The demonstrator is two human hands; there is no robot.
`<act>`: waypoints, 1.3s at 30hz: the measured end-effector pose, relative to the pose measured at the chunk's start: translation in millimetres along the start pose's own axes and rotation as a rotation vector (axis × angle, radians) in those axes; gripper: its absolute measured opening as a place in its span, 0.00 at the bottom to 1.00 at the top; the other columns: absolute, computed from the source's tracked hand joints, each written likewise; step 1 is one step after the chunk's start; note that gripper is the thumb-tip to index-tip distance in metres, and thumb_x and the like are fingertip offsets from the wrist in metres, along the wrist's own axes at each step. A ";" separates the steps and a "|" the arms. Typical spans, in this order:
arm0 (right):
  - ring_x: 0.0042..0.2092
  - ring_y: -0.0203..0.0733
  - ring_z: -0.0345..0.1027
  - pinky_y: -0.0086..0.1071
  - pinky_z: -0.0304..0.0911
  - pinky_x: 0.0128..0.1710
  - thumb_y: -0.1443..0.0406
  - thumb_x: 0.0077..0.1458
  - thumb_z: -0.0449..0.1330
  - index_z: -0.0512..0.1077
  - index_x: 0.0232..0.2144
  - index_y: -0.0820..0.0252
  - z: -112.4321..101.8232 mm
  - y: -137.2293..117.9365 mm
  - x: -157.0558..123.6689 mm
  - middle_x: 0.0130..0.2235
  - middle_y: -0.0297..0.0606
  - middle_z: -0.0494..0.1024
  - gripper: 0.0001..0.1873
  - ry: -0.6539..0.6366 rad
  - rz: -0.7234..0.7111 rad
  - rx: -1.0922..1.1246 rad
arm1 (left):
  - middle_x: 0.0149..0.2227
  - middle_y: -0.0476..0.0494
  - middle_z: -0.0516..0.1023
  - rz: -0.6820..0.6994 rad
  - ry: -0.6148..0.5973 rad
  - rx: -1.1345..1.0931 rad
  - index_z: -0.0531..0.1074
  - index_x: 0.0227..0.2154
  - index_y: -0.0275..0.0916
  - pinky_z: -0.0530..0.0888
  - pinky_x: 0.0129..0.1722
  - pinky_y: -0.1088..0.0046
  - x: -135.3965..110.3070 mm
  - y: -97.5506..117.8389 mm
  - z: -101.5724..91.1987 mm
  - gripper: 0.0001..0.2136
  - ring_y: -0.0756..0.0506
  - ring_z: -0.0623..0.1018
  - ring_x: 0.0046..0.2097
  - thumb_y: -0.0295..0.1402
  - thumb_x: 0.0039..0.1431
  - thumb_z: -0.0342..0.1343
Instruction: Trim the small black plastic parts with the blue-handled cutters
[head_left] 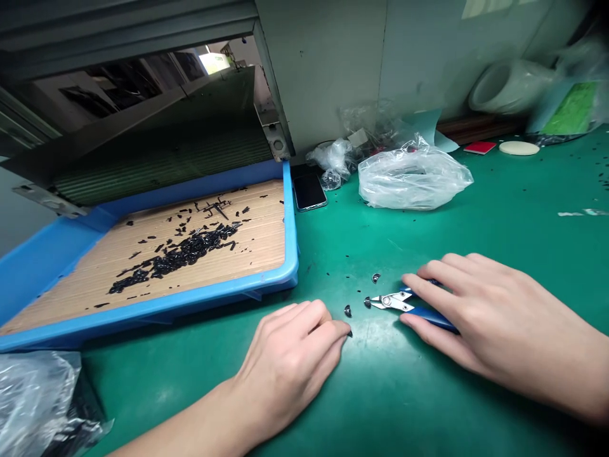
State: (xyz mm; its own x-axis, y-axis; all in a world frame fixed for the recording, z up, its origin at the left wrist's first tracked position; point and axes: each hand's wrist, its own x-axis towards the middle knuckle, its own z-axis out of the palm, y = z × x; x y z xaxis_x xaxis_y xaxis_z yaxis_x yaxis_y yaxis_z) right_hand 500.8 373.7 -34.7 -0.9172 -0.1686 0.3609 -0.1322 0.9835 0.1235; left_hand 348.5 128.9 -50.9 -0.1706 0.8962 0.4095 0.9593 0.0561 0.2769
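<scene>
My right hand [469, 304] is wrapped round the blue handles of a pair of flush cutters [390, 301], which lie low over the green table with their jaws pointing left. At the jaw tips is a small black half-round plastic part [367, 303]. My left hand [302, 349] rests on the table with thumb and forefinger pinched on another small black plastic part [350, 333], mostly hidden by the fingertips. Between the hands lies a loose black part [347, 311]. One more half-round part [375, 278] sits just beyond the cutters.
A blue tray [285, 254] lined with cardboard holds many black pieces [190, 247] below a machine opening. Behind are a phone [309, 192], a clear plastic bag [413, 178], a red square [480, 147] and a cream disc [519, 148]. Another bag [42, 393] lies front left.
</scene>
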 end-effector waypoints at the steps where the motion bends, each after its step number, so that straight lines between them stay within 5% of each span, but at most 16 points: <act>1: 0.42 0.52 0.66 0.43 0.52 0.38 0.54 0.73 0.47 0.72 0.49 0.63 -2.2 0.8 -0.1 0.44 0.44 0.72 0.21 0.021 -0.010 0.003 | 0.32 0.47 0.71 0.002 -0.006 -0.011 0.75 0.41 0.38 0.65 0.32 0.69 0.0 0.7 0.1 0.05 0.49 0.71 0.32 0.24 0.66 0.56; 12: 0.42 0.50 0.66 0.44 0.51 0.42 0.57 0.74 0.44 0.73 0.49 0.60 -3.6 -35.7 -8.1 0.44 0.41 0.74 0.20 0.074 -0.056 0.205 | 0.32 0.47 0.71 0.005 -0.023 -0.021 0.75 0.41 0.37 0.65 0.32 0.67 -2.5 4.0 1.4 0.04 0.48 0.70 0.32 0.26 0.64 0.59; 30: 0.43 0.52 0.65 0.45 0.50 0.42 0.59 0.72 0.48 0.73 0.48 0.62 -2.6 -40.8 -4.8 0.44 0.44 0.73 0.18 0.024 -0.013 0.179 | 0.31 0.48 0.71 0.064 -0.033 -0.084 0.75 0.41 0.36 0.62 0.30 0.67 -1.9 3.6 1.2 0.07 0.49 0.67 0.30 0.22 0.62 0.59; 39: 0.36 0.50 0.58 0.45 0.48 0.38 0.58 0.68 0.51 0.72 0.37 0.58 -6.4 -41.2 -0.5 0.34 0.39 0.67 0.14 -0.052 -0.044 0.134 | 0.30 0.46 0.71 0.093 -0.041 -0.095 0.76 0.44 0.34 0.62 0.29 0.68 -2.2 2.7 1.1 0.08 0.49 0.67 0.29 0.21 0.64 0.58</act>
State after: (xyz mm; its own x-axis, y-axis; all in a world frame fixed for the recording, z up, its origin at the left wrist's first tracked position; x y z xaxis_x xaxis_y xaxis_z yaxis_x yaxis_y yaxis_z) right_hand 509.1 332.8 -34.1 -0.9273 -0.2111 0.3090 -0.2180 0.9759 0.0123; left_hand 351.7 127.5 -52.0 -0.0711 0.9131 0.4016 0.9446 -0.0677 0.3211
